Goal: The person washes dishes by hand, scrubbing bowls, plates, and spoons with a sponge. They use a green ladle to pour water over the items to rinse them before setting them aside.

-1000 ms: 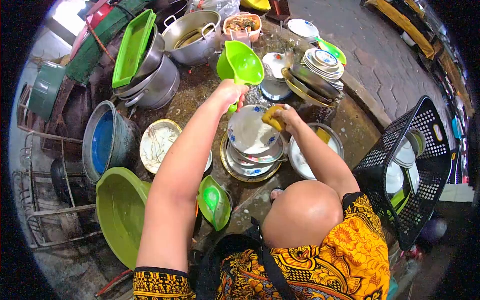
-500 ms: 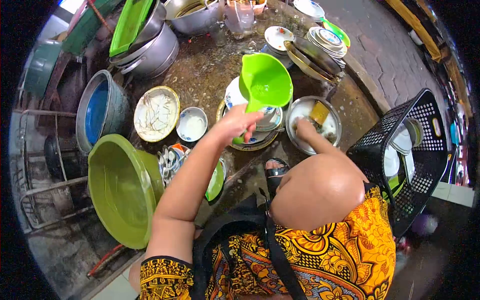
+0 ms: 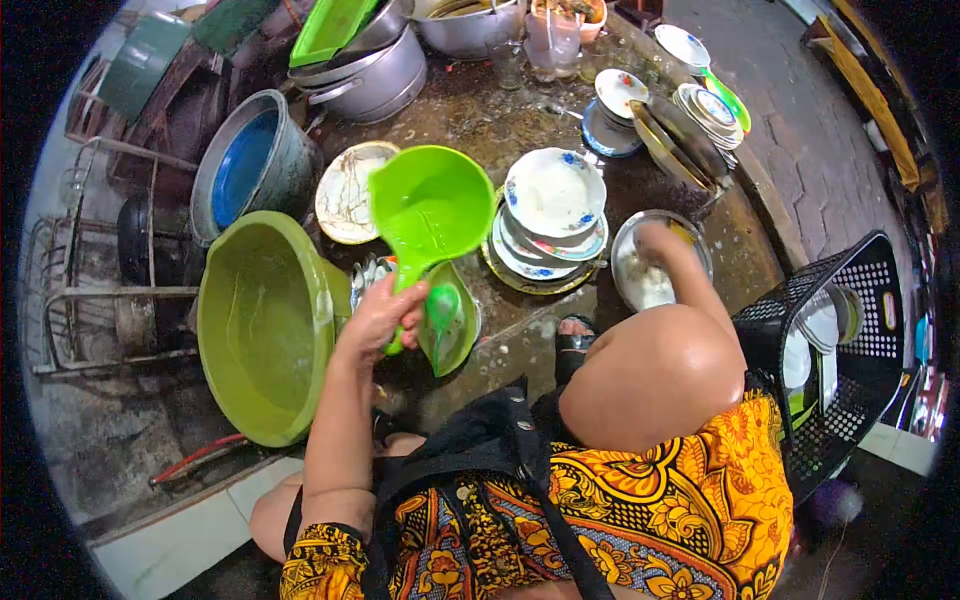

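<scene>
My left hand (image 3: pixel 382 318) grips the handle of a bright green water dipper (image 3: pixel 440 205), its bowl raised over the dishes. A little water shows inside the bowl. Just below it lie a green leaf-shaped dish (image 3: pixel 462 335) and a green spoon (image 3: pixel 441 312). On the other side my right hand (image 3: pixel 655 243) reaches down into a soapy metal basin (image 3: pixel 633 285); its fingers are hidden and blurred. Part of a yellow sponge (image 3: pixel 687 234) shows behind that hand. Between the hands stands a stack of flowered plates (image 3: pixel 556 195) with suds on top.
An olive tub (image 3: pixel 260 330) stands at left, with a bucket (image 3: pixel 272 160) behind it. A black crate (image 3: pixel 860 390) holding dishes is at right. Pots (image 3: pixel 385 85), a stained plate (image 3: pixel 350 195) and more stacked plates (image 3: pixel 708 115) sit farther back on the wet floor.
My left hand has carried the dipper left, away from above the plate stack, which now shows fully. My right hand stays in the basin, shifted toward the sponge. The view has turned left.
</scene>
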The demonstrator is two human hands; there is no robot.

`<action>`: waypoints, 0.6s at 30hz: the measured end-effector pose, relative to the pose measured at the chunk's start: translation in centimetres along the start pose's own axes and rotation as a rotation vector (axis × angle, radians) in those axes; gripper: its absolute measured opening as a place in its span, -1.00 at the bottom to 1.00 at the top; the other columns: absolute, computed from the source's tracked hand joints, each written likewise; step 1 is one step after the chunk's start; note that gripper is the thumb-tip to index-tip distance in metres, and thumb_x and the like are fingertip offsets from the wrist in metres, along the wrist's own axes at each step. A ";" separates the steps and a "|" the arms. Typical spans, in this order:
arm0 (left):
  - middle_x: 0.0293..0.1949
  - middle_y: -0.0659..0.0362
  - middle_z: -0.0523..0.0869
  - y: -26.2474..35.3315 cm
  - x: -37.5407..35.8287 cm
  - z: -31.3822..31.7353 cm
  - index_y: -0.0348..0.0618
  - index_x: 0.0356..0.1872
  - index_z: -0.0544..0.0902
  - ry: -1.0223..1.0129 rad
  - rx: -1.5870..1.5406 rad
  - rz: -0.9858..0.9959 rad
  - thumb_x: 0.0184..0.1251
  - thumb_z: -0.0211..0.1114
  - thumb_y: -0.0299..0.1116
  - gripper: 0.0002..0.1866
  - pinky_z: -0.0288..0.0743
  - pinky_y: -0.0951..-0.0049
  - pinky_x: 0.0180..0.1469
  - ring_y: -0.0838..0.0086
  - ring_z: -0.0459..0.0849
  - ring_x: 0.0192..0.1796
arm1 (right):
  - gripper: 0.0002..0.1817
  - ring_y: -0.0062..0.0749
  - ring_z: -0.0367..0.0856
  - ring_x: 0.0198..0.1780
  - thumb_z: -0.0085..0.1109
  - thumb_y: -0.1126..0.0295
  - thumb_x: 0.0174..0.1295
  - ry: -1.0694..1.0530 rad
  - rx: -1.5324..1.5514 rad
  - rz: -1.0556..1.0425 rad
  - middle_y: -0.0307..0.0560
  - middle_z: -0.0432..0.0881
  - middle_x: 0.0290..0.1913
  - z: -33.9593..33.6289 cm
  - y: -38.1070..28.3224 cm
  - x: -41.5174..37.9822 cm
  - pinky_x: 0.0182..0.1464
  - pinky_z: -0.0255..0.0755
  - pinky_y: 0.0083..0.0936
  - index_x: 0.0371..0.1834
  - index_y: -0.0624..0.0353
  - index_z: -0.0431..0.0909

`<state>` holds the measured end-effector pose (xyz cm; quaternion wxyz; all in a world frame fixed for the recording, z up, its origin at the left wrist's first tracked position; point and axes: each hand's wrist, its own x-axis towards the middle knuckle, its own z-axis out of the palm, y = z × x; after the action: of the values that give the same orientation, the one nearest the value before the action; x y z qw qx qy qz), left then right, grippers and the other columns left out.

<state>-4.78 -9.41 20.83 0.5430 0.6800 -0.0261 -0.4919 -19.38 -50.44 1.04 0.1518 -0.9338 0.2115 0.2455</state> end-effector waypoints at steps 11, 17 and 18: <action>-0.77 0.35 0.24 -0.7 -10.8 -11.0 -0.11 -0.38 0.38 0.474 -0.344 0.394 0.23 0.09 -0.18 -0.78 0.20 0.60 -0.72 0.67 0.18 -0.82 | -0.65 -0.05 0.51 -0.21 -0.08 0.43 0.05 0.365 -0.133 -0.540 0.03 0.49 -0.23 2.8 -8.5 4.1 -0.22 0.39 -0.23 -0.04 -0.07 0.36; -0.77 0.34 0.25 -6.9 -11.1 -19.0 -0.09 -0.39 0.39 0.714 -0.370 0.210 0.25 0.05 -0.14 -0.77 0.20 0.57 -0.69 0.63 0.19 -0.79 | -0.73 -0.13 0.51 -0.20 -0.06 0.39 0.05 0.403 -0.289 -0.522 0.03 0.46 -0.27 3.3 -8.7 4.8 -0.22 0.37 -0.20 -0.13 0.07 0.35; -0.77 0.32 0.29 -7.8 -10.9 -20.0 -0.09 -0.42 0.40 0.733 -0.375 0.136 0.24 0.05 -0.10 -0.73 0.23 0.54 -0.68 0.58 0.25 -0.79 | -0.77 -0.19 0.51 -0.25 -0.07 0.41 0.04 0.501 -0.335 -0.565 -0.01 0.46 -0.31 3.6 -9.0 5.0 -0.27 0.38 -0.24 -0.19 0.11 0.34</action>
<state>-0.35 14.22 20.36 0.6620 0.6962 0.2142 -0.1764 -12.63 -42.91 -2.93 0.0029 -0.9978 -0.0658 -0.0096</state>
